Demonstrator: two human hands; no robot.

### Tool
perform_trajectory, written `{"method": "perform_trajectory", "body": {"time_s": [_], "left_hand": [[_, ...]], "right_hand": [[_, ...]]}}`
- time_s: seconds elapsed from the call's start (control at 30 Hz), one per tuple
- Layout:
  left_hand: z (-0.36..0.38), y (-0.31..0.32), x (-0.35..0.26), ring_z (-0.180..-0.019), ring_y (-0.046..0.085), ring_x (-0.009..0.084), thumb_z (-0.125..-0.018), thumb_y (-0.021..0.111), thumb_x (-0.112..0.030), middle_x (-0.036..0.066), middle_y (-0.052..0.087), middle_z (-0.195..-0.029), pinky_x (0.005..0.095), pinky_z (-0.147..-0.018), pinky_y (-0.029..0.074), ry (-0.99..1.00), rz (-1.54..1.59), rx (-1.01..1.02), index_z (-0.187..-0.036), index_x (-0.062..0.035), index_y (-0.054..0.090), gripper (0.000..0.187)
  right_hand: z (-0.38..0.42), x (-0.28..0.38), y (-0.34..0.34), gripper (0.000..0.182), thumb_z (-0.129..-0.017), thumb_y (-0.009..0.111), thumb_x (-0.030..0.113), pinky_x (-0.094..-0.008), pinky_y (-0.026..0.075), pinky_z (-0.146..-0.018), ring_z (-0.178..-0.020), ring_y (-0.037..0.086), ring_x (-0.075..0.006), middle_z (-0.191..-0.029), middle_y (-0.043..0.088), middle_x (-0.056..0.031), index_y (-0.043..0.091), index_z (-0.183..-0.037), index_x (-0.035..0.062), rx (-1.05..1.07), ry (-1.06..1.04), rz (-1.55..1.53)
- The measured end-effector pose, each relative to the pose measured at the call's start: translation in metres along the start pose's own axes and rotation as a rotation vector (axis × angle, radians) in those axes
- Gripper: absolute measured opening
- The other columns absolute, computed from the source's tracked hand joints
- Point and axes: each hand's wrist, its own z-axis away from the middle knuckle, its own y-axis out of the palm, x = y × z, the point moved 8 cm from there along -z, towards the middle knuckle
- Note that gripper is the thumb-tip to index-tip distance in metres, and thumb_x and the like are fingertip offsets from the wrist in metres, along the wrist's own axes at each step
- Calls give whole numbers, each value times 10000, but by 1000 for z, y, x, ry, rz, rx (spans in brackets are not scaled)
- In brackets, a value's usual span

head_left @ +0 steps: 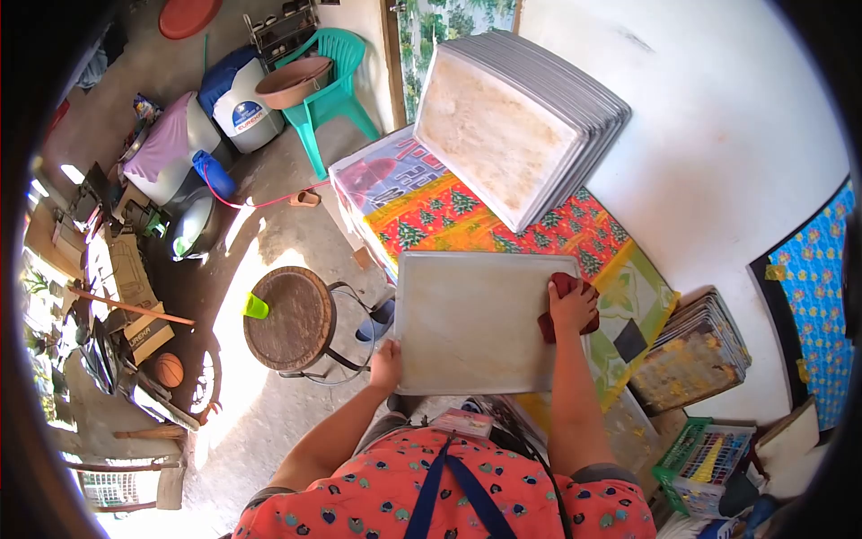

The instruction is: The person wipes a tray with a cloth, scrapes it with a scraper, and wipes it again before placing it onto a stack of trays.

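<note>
A flat metal tray (pixel 476 323) lies in front of my body, partly over the table's patterned cover. My left hand (pixel 386 366) grips its left edge near the lower corner. At the tray's right side, my right hand (pixel 573 307) is closed on a dark red cloth (pixel 546 327), which lies against the tray's right edge. Beyond the tray, a tall stack of similar trays (pixel 498 135) leans on the table cover (pixel 431 216), its front tray stained brown.
A round wooden stool (pixel 289 319) with a green cup (pixel 256 306) stands on the left. More worn trays (pixel 691 355) and a green crate (pixel 705 454) are at the right. A green chair (pixel 334 99) holds brown basins (pixel 294 83) at the back.
</note>
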Motion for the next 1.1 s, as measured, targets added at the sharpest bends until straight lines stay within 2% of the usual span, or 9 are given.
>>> {"method": "perform_trajectory", "body": {"time_s": [0.27,0.4,0.53,0.63,0.67,0.77,0.9,1.03,1.1], "left_hand": [[-4,5,4,-716,555,446,-984,444,-278,267,551,-728,470,-620,416,-52,155,179,-869,-7,494,299],[-7,8,6,-657,523,370,-989,445,-266,226,527,-707,429,-619,411,1,196,246,-856,-4,486,296],[-8,8,5,-657,463,268,-998,429,-262,182,515,-718,382,-636,412,-52,253,334,-854,7,488,311],[-12,9,10,-598,517,287,-998,427,-299,202,519,-664,406,-583,412,53,273,239,-835,-2,482,343],[-8,20,26,-726,586,239,-1007,384,-340,175,599,-814,374,-646,461,-145,323,392,-956,-21,532,356],[3,14,9,-815,586,176,-984,348,-318,74,631,-929,326,-689,464,-546,846,381,-1044,-56,589,362],[21,26,18,-1086,570,249,-962,308,-480,117,548,-1231,372,-927,467,-649,1222,408,-1279,-96,475,526],[22,20,14,-966,620,253,-916,340,-622,104,638,-1046,395,-862,497,-642,1275,496,-1092,-65,574,630],[21,18,21,-817,625,215,-933,451,-505,89,626,-864,346,-728,516,-618,1015,482,-906,-73,580,452]], "right_hand": [[77,220,37,778,-828,460,666,-575,284,-1036,-1271,383,-404,-1426,386,-200,453,-1380,119,66,-341,-18],[123,280,38,677,-820,520,613,-531,309,-1007,-1183,443,-374,-1348,475,-178,555,-1290,126,1,-496,-152],[145,287,30,591,-782,601,553,-514,331,-972,-1128,460,-344,-1269,517,-140,618,-1205,140,16,-606,-261],[185,280,19,522,-753,660,500,-481,337,-948,-1100,465,-315,-1221,524,-104,646,-1153,165,88,-689,-358],[200,274,13,521,-751,665,496,-479,337,-949,-1101,465,-313,-1220,524,-103,645,-1152,165,130,-717,-385],[243,251,-2,503,-744,672,473,-491,342,-943,-1107,459,-313,-1215,522,-100,649,-1127,147,222,-801,-480],[261,221,-23,480,-719,689,440,-491,350,-935,-1105,459,-307,-1199,523,-86,656,-1095,144,239,-883,-564],[298,190,-31,476,-697,706,438,-483,350,-939,-1110,456,-304,-1196,521,-71,662,-1082,163,386,-1044,-533],[315,175,-35,443,-667,717,414,-481,368,-922,-1097,458,-301,-1160,524,-72,674,-1023,155,429,-1148,-553]]}}
